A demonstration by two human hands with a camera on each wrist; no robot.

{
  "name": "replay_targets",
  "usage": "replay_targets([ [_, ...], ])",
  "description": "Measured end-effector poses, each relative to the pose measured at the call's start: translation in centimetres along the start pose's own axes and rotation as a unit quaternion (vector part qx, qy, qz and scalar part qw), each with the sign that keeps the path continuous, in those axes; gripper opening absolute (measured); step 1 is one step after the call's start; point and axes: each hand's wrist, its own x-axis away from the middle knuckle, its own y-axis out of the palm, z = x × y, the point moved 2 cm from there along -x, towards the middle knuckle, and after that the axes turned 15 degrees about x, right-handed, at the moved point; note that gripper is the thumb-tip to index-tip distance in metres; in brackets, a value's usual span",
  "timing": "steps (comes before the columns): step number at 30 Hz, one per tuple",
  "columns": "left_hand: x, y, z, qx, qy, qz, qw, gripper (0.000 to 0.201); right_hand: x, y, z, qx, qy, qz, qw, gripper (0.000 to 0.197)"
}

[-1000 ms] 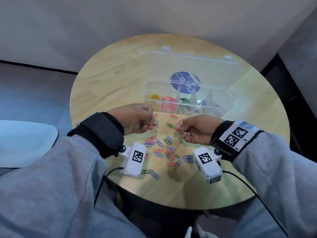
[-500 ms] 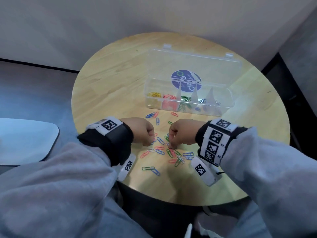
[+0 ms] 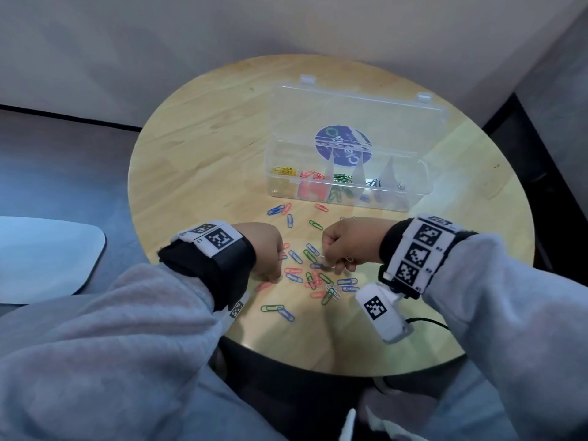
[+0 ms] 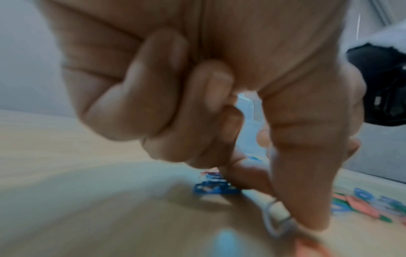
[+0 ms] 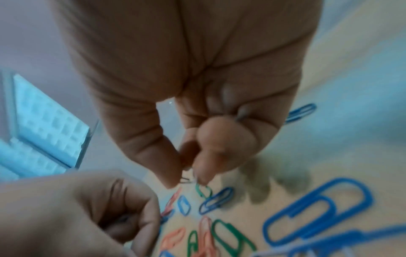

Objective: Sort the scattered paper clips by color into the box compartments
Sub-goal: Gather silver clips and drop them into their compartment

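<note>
Round pale wooden table (image 3: 197,160) fills mid-frame; the clear plastic compartment box (image 3: 413,183) sits upper right, partly filled. Both hands work the scattered coloured paper clips (image 3: 315,275) at centre: the right hand (image 3: 346,240) pinches silver clips (image 5: 241,113), and the left hand (image 3: 264,249) is curled, fingertip pressing a clip (colour unclear). Picking step; next, carry silver to the rightmost compartment.
</note>
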Motion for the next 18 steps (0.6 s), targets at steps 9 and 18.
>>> replay_targets([
  [9, 0.4, -1.5, 0.1, 0.29, 0.03, -0.039, 0.956, 0.019, 0.4, 0.5, 2.8, -0.162, 0.036, -0.077, 0.983, 0.032],
  [18, 0.9, -3.5, 0.0, 0.594, 0.043, -0.015, 0.803, 0.005, 1.9, 1.1, 1.9, 0.158, -0.002, -0.003, 0.987, 0.026],
])
